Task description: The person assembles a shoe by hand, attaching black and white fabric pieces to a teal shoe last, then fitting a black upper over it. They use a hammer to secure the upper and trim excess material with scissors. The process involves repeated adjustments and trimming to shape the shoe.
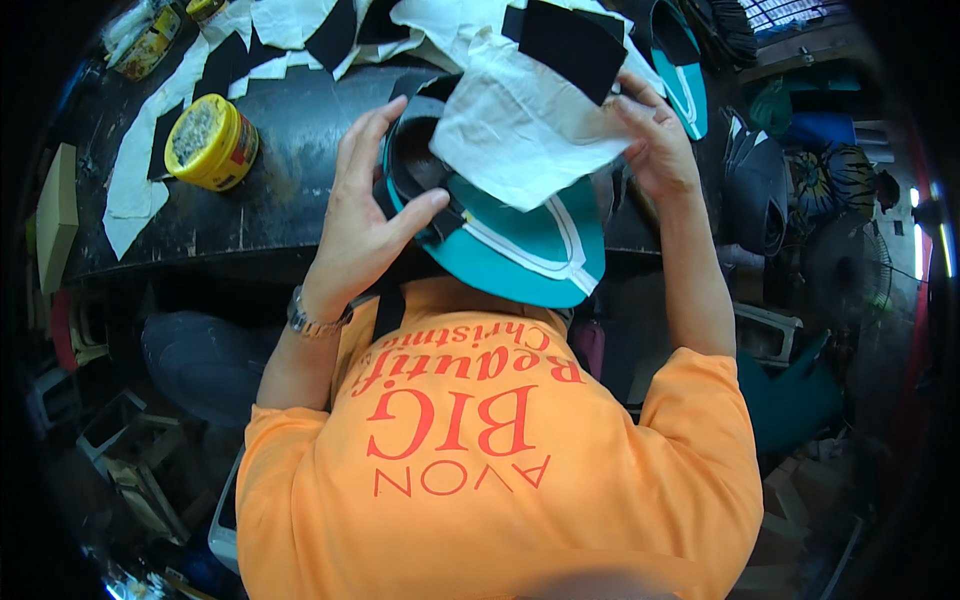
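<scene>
My left hand (368, 190) grips the black-lined side of a teal shoe upper (505, 265), its thumb on the near edge and its fingers along the far side. White trim curves round the upper's rounded end, which lies close to my chest. Over the upper hangs a creased white cloth piece (520, 125) that hides part of its opening. With thumb and fingers, my right hand (655, 135) pinches the right edge of this cloth. A black fabric piece (572, 45) overlaps the cloth's far part, near my right fingertips.
On the dark table (290, 200), a yellow tub (212, 142) with a crusted top stands to the left. White and black fabric scraps (290, 25) spread along the back. Another teal upper (683, 85) lies at the far right. A wooden frame (150, 470) stands low at the left.
</scene>
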A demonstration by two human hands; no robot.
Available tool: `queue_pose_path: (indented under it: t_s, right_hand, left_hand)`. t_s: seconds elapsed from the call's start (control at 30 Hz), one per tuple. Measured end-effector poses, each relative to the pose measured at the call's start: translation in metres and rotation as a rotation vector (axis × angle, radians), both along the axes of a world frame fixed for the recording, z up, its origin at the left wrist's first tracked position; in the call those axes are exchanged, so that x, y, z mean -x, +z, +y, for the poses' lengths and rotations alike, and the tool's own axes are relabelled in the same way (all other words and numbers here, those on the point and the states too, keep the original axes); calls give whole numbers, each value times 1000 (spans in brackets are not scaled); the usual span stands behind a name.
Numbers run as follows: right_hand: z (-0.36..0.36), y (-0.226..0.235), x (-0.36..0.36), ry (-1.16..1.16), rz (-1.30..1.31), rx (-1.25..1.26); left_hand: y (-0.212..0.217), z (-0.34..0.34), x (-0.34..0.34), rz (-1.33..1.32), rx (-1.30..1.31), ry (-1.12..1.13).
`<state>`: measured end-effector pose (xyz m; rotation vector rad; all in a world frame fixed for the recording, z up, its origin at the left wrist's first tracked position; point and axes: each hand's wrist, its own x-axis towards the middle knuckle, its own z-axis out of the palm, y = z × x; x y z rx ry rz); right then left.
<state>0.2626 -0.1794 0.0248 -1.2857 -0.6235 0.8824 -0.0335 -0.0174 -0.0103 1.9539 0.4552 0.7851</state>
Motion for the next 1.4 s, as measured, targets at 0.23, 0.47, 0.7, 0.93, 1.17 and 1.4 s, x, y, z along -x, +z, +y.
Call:
queue_pose_path:
  t_s: [0.23, 0.47, 0.7, 0.93, 1.17, 1.4]
  right_hand:
    - [-32, -27, 12, -247, -249, 41]
    - [-65, 26, 29, -28, -168, -156]
    - [-47, 18, 55, 202, 169, -38]
    - [-46, -20, 90, 32, -213, 228]
    - [-44, -23, 103, -16, -971, 96]
    - [-15, -27, 84, -16, -1398, 55]
  left_hand:
    - [-12, 40, -53, -162, -162, -56]
    - [21, 30, -69, -277, -274, -99]
    - [42, -1, -31, -11, 368, -524]
    - [7, -35, 5, 242, 95, -144]
    - [0, -48, 13, 163, -113, -25]
    - [-4, -39, -5, 148, -369, -29]
